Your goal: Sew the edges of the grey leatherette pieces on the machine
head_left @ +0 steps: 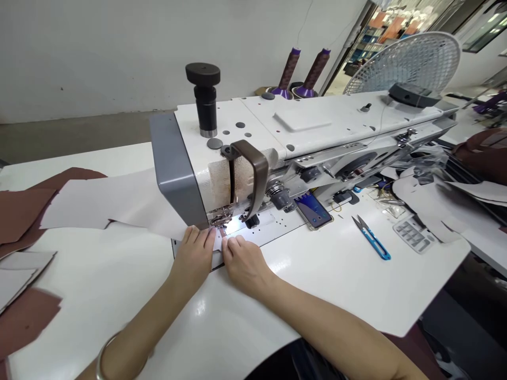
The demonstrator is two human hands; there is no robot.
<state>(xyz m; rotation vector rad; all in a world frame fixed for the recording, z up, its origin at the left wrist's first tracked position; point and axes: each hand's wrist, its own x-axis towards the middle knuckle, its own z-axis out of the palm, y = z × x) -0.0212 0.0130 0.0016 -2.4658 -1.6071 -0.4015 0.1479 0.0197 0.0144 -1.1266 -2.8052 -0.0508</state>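
Observation:
A pale piece of sheet material (130, 203) with a bit of brown edge lies across the bed of a white sewing machine (237, 132), reaching leftward under its head. My left hand (194, 253) is just left of the lit needle area, fingers bent and pressed together on the piece. Close beside it, my right hand (243, 261) has its fingers curled at the near edge of the same piece, gripping it. The presser foot (219, 217) is directly beyond my fingertips. My hands hide part of the piece, and the needle tip is hard to make out.
Brown and pale cut pieces (24, 216) are spread at the left. On the table to the right are a phone (312, 209), blue thread snips (371, 237) and a clear stencil (414, 236). Two brown thread cones (289, 71) and a fan (407, 63) stand behind the machine.

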